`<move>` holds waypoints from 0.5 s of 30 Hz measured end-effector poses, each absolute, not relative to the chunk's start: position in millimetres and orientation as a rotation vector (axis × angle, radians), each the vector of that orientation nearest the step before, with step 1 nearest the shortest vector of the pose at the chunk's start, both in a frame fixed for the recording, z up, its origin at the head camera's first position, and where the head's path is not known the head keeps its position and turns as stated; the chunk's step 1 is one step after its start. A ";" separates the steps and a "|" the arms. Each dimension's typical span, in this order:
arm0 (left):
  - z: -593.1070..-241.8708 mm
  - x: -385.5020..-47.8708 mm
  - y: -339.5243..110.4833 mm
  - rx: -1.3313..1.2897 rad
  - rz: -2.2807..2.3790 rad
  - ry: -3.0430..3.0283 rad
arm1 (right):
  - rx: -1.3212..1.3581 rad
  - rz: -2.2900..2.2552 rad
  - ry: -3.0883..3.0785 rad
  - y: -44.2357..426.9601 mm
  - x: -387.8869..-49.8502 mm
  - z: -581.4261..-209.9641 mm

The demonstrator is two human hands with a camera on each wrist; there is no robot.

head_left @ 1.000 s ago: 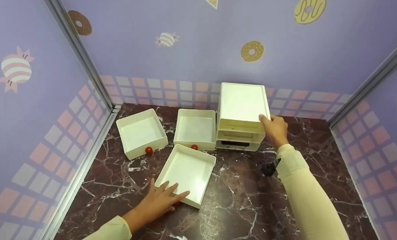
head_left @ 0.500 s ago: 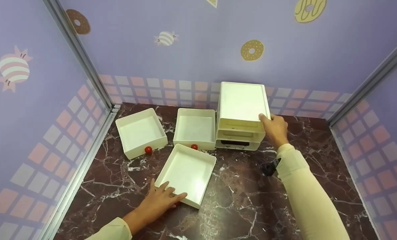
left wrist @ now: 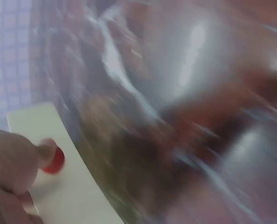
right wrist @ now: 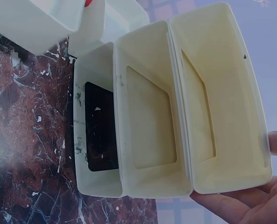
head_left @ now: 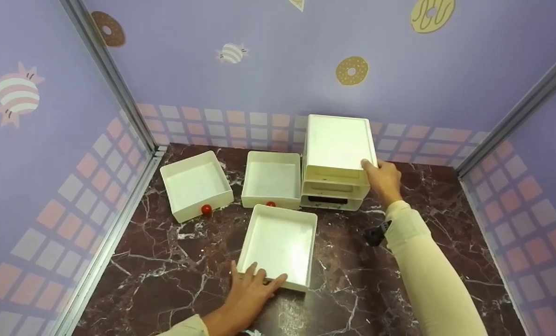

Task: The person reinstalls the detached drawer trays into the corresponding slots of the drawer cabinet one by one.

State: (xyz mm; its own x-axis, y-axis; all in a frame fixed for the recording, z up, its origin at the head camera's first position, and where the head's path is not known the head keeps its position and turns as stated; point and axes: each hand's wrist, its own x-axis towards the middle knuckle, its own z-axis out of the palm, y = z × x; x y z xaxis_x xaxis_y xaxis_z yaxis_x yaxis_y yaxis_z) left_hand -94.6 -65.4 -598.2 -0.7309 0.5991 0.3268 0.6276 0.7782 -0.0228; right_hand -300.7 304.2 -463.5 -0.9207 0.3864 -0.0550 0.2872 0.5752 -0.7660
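In the head view my left hand (head_left: 247,298) holds the front wall of a white drawer (head_left: 278,245), fingertips over its rim. A digit touches the drawer's red round knob (left wrist: 57,161) in the left wrist view. My right hand (head_left: 384,179) grips the front right top corner of a white drawer cabinet (head_left: 338,140), thumb on top. Three drawerless slots, stacked, face the right wrist camera; the lowest has a dark opening (right wrist: 99,126) at its back. The drawer lies on the floor in front of the cabinet, apart from it.
A second white drawer (head_left: 272,179) stands left of the cabinet, and a third drawer (head_left: 196,182) sits farther left, each with a red knob. Dark red marbled floor (head_left: 165,280) lies beneath. Purple walls (head_left: 259,84) enclose the back and both sides.
My left hand has moved right with the front drawer, which has turned straighter toward the cabinet. The right hand keeps its hold on the cabinet corner.
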 end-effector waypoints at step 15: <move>-583.9 -93.9 54.3 -0.880 -0.046 -2.868 | -0.586 1.300 -2.683 305.3 -301.4 -464.7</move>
State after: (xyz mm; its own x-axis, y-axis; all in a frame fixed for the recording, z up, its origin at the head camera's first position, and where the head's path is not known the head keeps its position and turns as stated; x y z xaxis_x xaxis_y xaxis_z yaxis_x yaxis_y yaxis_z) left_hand -93.9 54.3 -583.9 -0.8189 0.5557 0.1436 0.5600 0.8284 -0.0120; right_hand -301.4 305.3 -464.7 -0.9205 0.3837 -0.0742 0.2960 0.5605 -0.7734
